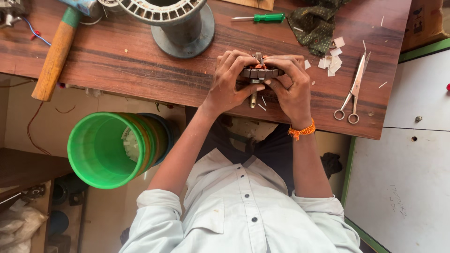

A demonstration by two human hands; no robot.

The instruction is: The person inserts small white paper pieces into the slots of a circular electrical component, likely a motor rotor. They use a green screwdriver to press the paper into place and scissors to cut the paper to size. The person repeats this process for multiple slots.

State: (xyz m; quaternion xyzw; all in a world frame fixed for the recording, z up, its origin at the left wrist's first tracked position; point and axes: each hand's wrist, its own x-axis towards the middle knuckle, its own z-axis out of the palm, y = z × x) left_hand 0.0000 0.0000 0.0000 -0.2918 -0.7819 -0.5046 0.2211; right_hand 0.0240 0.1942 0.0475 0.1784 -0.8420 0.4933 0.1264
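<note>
At the near edge of the worktop (pixel 140 61), dead centre of the view, both hands are clamped round one small motor stator (pixel 260 73) with copper windings. Left hand (pixel 229 79) grips it from 9 o'clock, right hand (pixel 291 84) from 3 o'clock, equally close. Its shaft runs 12 to 6, poking out below the fingers. Count-wise: one pair of scissors (pixel 354 91) at 3 o'clock, one green screwdriver (pixel 260 18) at 12, one hammer (pixel 56 54) at 10, one bigger grey stator (pixel 176 21) at 11, and a scatter of white paper bits (pixel 332 61), too many to count.
</note>
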